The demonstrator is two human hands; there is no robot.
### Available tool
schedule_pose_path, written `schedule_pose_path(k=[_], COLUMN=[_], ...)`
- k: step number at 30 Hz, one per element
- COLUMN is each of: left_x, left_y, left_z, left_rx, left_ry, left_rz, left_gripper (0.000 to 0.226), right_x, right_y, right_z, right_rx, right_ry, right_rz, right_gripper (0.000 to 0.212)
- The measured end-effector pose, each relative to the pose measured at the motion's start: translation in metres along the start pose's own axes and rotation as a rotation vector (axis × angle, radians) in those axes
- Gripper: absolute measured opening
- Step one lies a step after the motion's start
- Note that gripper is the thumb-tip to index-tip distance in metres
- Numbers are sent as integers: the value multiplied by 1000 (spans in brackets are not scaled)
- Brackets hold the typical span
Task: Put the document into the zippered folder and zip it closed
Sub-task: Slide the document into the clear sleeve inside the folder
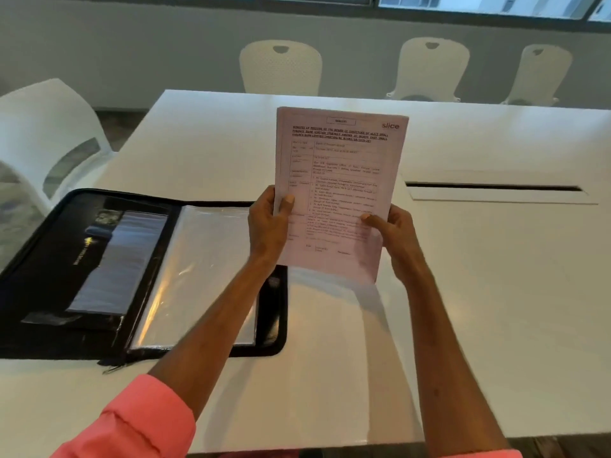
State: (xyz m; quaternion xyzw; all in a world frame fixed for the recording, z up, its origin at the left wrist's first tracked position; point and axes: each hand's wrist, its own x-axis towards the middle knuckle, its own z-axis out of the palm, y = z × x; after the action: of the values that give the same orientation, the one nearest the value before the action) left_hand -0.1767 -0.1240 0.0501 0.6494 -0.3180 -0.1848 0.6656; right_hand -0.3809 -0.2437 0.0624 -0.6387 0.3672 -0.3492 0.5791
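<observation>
The document, a pink printed sheaf, was held upright and clear of the surface, its text facing the wearer. The left hand gripped its lower left edge, thumb on the front face; the right hand gripped the lower right edge likewise. Both hands were closed on the paper.

The zippered folder lay flat and open on the surface to the left of the hands, partly beneath the left forearm. Its right half showed a clear plastic sleeve; its left half carried dark pockets. A zip pull lay at the near edge by the spine.

Assessment: the document was picked up but not yet inserted. The next move would call for carrying it leftward and down, squaring it to the sleeve or the right half, then laying it flat before folding the cover over and running the zip.

White chairs stood beyond the surface.
</observation>
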Motion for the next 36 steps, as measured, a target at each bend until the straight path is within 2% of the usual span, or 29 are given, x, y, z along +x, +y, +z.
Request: schedule_pose_path(k=[3,6,15,23,26,29,33,36], left_x=[17,27,58,92,104,115,120,124], left_y=[0,0,-14,-45,-54,-69,-88,-98], left_z=[-34,-67,-144,-181,-190,-200,-206,-201], left_rx=[-8,4,124,218,220,282,424,589], left_ry=[-2,26,94,35,24,59,107,-14], left_rz=[-71,-111,-239,-247,-226,-199,-150,-40], left_gripper=[16,17,17,14,30,40,33,32], right_x=[18,35,67,95,103,114,130,144], right_y=[-17,-26,-11,10,16,18,16,15], right_z=[11,37,119,164,171,170,167,170], right_rx=[-58,-69,-85,-98,-74,-17,75,169], right_ry=[-203,-330,-465,-438,-398,-310,-176,-75], right_rz=[46,73,126,171,177,195,204,217], right_gripper=[32,30,33,29,30,28,17,14])
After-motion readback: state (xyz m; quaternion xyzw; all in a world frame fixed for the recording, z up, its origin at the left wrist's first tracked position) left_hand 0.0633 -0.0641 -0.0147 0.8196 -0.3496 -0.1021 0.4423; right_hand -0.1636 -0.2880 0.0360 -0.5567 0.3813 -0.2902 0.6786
